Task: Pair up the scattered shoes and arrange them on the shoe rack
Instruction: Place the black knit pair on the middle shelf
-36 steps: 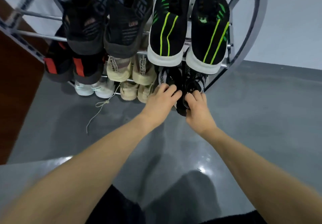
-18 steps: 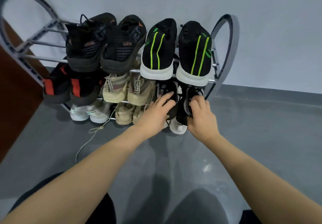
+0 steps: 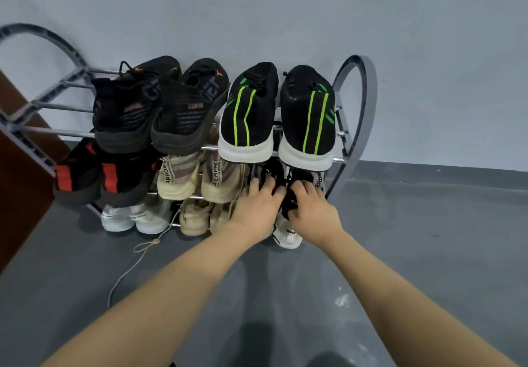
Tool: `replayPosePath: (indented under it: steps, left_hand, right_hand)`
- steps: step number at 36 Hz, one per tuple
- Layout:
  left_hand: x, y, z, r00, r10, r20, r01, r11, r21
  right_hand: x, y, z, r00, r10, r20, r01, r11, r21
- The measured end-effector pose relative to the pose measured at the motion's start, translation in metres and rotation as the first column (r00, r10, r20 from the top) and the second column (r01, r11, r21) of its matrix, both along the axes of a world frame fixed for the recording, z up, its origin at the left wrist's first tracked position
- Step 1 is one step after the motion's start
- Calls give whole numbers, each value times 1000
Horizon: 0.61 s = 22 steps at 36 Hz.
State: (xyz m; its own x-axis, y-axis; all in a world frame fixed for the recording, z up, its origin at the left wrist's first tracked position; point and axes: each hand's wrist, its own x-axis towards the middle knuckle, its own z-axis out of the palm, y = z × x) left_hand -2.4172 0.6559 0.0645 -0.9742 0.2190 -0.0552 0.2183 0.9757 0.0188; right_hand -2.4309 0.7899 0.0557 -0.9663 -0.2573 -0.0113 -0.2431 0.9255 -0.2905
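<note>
Head view: grey floor (image 3: 414, 252), pale wall (image 3: 285, 9). Shoe rack (image 3: 354, 115) holds twelve shoes, six pairs. My left hand (image 3: 254, 209) and right hand (image 3: 311, 212) each grip a black-white shoe (image 3: 287, 235) on the lower right.

Both hands are pushed deeper under the rack's top tier than a second ago, the left hand (image 3: 257, 209) and the right hand (image 3: 310, 212) now laid over the black-and-white shoes (image 3: 287, 232). A white heel is now exposed between the wrists, where only black upper was seen before.
</note>
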Motion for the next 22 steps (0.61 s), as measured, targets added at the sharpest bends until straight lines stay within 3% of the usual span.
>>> replayPosePath:
  steps: [5,17,22]
  left_hand:
    - [-8,-9,-11,998,12,68,-11,1000,-22]
    - [-1,-14,-5,970,-107,-217,74,985,-155]
    - [0,-3,2,993,-96,-63,83,980,-182]
  right_hand:
    - [-3,5,-6,998,64,22,-65,997,48]
    - [-2,13,-10,999,39,6,-36,966,-256]
    - [-8,12,-10,995,99,12,-95,974,-205]
